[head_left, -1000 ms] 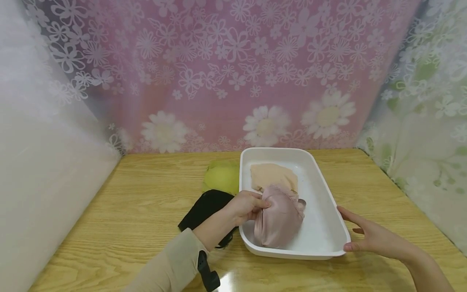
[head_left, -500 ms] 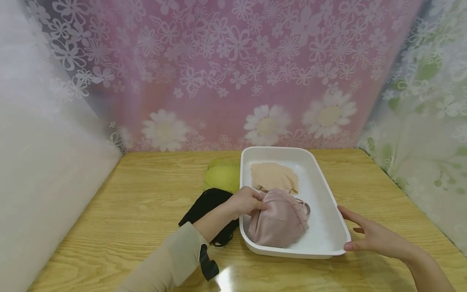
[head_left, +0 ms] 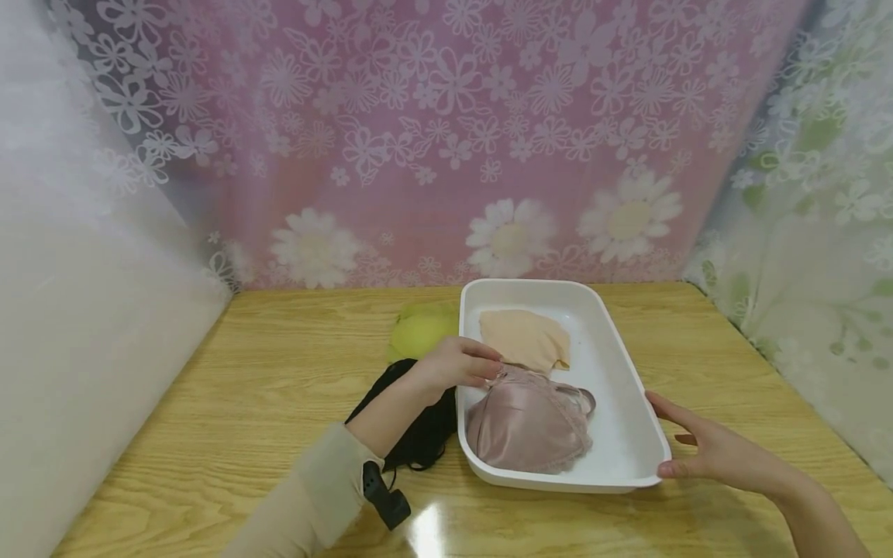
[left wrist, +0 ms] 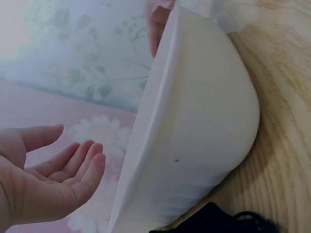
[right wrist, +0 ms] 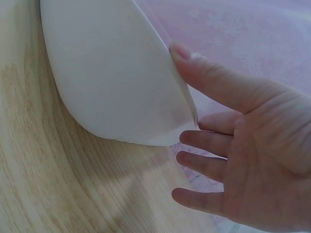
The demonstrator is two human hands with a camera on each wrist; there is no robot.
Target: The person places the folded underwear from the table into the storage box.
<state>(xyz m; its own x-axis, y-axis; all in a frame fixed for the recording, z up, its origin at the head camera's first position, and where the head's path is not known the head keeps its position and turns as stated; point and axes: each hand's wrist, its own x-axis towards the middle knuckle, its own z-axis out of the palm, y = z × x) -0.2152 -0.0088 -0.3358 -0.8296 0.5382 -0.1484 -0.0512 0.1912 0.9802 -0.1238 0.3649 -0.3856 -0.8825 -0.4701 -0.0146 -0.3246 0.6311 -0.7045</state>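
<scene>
A dusty-pink satin bra [head_left: 530, 430] with lace trim and a strap loop lies in the near part of the white tray [head_left: 617, 434]. Behind it, in the same tray, is a folded beige garment [head_left: 525, 338]. My left hand [head_left: 449, 366] hovers over the tray's left rim, its fingertips right at the bra's upper left edge. In the left wrist view that hand [left wrist: 53, 182] holds nothing, with thumb and fingers spread apart. At the tray's near right corner, my right hand [head_left: 718, 457] touches the rim with thumb and forefinger; its other fingers [right wrist: 204, 165] extend loosely.
Left of the tray, partly under my left forearm, lies a black garment [head_left: 425, 434] with thin straps. A yellow-green padded garment [head_left: 418, 332] sits behind it against the tray. Floral curtains [head_left: 446, 155] border the wooden table [head_left: 293, 372] at the back and right.
My left hand has let go of the pink bra and moved up and slightly left. The bra has settled flatter and leftward in the tray. My right hand stays at the corner.
</scene>
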